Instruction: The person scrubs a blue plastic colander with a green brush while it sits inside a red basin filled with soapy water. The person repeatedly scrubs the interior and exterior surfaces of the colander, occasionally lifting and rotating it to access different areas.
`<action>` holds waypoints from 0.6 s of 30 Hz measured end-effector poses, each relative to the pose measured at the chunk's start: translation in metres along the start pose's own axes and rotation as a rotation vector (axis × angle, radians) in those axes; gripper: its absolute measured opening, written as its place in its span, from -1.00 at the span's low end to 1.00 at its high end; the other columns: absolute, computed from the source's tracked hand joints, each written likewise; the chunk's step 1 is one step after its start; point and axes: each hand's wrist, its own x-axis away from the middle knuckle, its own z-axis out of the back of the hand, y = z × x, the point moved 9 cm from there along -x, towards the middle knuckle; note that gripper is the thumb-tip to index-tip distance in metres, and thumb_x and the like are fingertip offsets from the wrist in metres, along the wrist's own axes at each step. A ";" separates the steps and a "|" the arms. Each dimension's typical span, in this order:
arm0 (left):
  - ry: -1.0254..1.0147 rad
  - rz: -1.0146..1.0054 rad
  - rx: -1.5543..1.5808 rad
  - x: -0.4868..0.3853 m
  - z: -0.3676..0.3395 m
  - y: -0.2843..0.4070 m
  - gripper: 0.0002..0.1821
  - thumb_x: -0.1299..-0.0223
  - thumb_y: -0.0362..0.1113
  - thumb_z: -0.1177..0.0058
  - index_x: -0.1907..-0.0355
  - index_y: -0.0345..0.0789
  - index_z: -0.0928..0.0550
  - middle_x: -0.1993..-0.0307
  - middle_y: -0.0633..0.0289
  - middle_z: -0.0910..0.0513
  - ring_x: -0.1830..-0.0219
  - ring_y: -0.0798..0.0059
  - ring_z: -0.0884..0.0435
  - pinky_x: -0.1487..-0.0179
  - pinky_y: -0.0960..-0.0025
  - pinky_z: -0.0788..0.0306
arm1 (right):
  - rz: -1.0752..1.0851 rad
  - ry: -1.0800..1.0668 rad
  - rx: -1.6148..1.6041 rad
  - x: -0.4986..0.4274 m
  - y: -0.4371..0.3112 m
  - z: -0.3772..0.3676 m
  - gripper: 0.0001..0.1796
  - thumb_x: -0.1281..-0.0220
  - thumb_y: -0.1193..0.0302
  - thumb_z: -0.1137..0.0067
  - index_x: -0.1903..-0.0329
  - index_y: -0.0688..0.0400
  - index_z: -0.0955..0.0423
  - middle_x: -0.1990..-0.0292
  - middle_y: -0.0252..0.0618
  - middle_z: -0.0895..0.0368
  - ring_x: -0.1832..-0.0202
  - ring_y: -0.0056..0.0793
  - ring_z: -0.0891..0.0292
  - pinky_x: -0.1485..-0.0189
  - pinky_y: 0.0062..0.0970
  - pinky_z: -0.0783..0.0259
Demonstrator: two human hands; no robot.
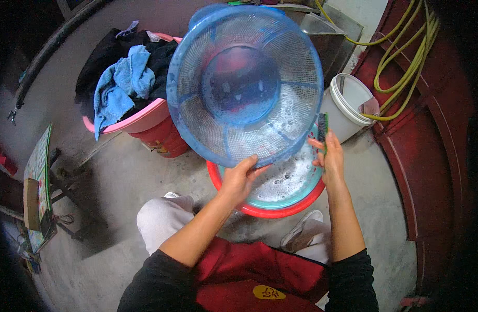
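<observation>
My left hand [240, 180] grips the near rim of a blue plastic mesh basket [226, 142], which is held up with its round bottom in view. In my right hand [332, 158] is a scrub brush [323, 126] with dark bristles and a green edge, upright beside the basket's right rim. Below the basket, foamy water [286, 177] fills a teal basin [268, 203] that sits inside a larger red basin [276, 213]. The basket hides the far part of both basins.
Dark clothes [102, 66] and a blue towel [124, 84] heap in a pink tub [145, 117] at the left. A white bucket [342, 121] stands right, near a yellow hose [412, 58] on dark red panels [430, 156]. A small folding table [38, 187] is far left.
</observation>
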 end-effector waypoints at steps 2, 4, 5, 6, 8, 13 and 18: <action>0.064 0.000 0.027 -0.007 0.013 -0.001 -0.50 -0.09 -0.55 0.12 -0.14 -0.44 -0.22 -0.05 0.00 -0.41 -0.08 0.09 -0.43 -0.07 0.07 -0.48 | 0.136 0.055 0.167 -0.001 -0.006 0.009 -0.51 -0.37 0.20 0.22 -0.27 0.15 -0.17 0.44 -0.23 -0.57 0.77 -0.79 -0.06 0.68 -0.68 -0.25; 0.104 -0.009 -0.043 -0.010 0.017 -0.003 -0.50 -0.09 -0.55 0.13 -0.14 -0.44 -0.21 -0.05 0.00 -0.40 -0.08 0.09 -0.43 -0.05 0.08 -0.50 | 0.338 -0.109 0.336 0.010 -0.012 -0.012 -0.53 -0.34 0.29 0.17 -0.26 0.15 -0.21 0.41 -0.25 -0.58 0.69 -0.75 -0.21 0.59 -0.66 -0.28; 0.120 -0.008 -0.076 -0.010 0.017 -0.005 -0.50 -0.08 -0.55 0.13 -0.14 -0.44 -0.21 -0.05 0.00 -0.39 -0.08 0.09 -0.43 -0.04 0.08 -0.50 | 0.463 -0.253 0.386 0.020 -0.008 -0.028 -0.54 -0.32 0.34 0.14 -0.25 0.16 -0.24 0.40 -0.28 -0.58 0.64 -0.73 -0.28 0.54 -0.65 -0.31; 0.155 0.032 -0.096 -0.009 0.025 -0.007 -0.46 -0.07 -0.55 0.13 -0.17 -0.42 -0.19 -0.07 0.03 -0.38 -0.06 0.13 -0.44 -0.05 0.11 -0.49 | 0.323 -0.373 0.471 0.046 -0.002 -0.058 -0.58 -0.29 0.39 0.09 -0.20 0.13 -0.33 0.42 -0.39 -0.54 0.56 -0.73 -0.33 0.44 -0.64 -0.33; 0.090 0.041 -0.181 -0.008 0.029 -0.018 -0.45 -0.05 -0.55 0.11 -0.18 -0.42 -0.19 -0.06 0.06 -0.38 -0.06 0.17 -0.44 -0.07 0.13 -0.46 | 0.461 -0.488 0.964 0.063 0.017 -0.077 -0.61 -0.25 0.36 0.05 -0.15 -0.01 -0.38 0.41 -0.11 -0.60 0.50 -0.33 -0.50 0.41 -0.41 -0.39; 0.066 -0.052 -0.471 0.006 0.013 -0.009 -0.46 -0.01 -0.52 0.06 -0.14 -0.42 -0.28 0.01 0.13 -0.44 -0.02 0.28 -0.45 -0.08 0.29 -0.39 | 0.476 -0.240 1.112 0.024 0.008 -0.062 -0.62 -0.19 0.26 0.01 -0.09 -0.06 -0.41 0.51 0.11 -0.53 0.41 0.11 -0.50 0.34 -0.01 -0.35; 0.167 0.142 -0.439 0.006 0.041 -0.025 -0.44 0.01 -0.49 0.02 -0.14 -0.40 -0.28 0.00 0.14 -0.44 0.00 0.28 -0.45 -0.06 0.29 -0.38 | 0.458 -0.480 0.942 0.073 0.038 -0.097 -0.58 -0.21 0.26 0.04 -0.15 -0.10 -0.35 0.48 0.13 -0.54 0.39 0.08 -0.50 0.30 -0.07 -0.38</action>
